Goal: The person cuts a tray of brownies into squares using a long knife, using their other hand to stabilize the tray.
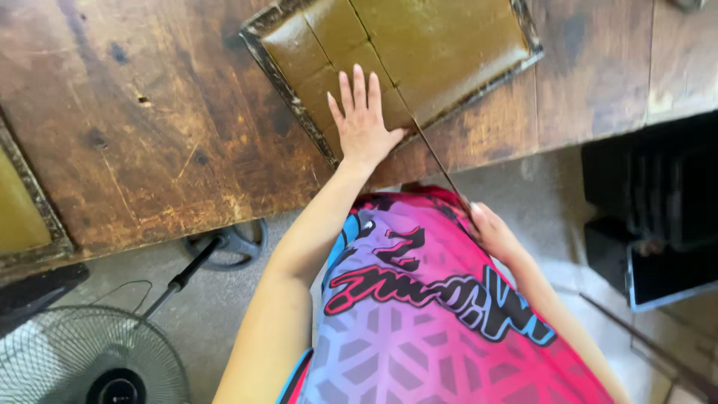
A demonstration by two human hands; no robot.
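You see a worn, scratched brown wooden table (149, 112), a dull, rusty-looking metal tray (527, 30), its smooth, slightly shiny olive-brown slab (441, 45), and maybe a thin metal blade (437, 161).

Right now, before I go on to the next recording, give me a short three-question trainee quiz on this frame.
1. True or false: the left hand lies flat, fingers spread, on the brown slab in the metal tray.
2. What does the right hand hold? A) a long thin blade B) a spoon C) a cloth
3. What stands on the floor at lower left?

Key: 1 true. 2 A; it reaches from the hand up onto the slab along a cut line. 3 A fan with a wire grille, beside the wooden table.
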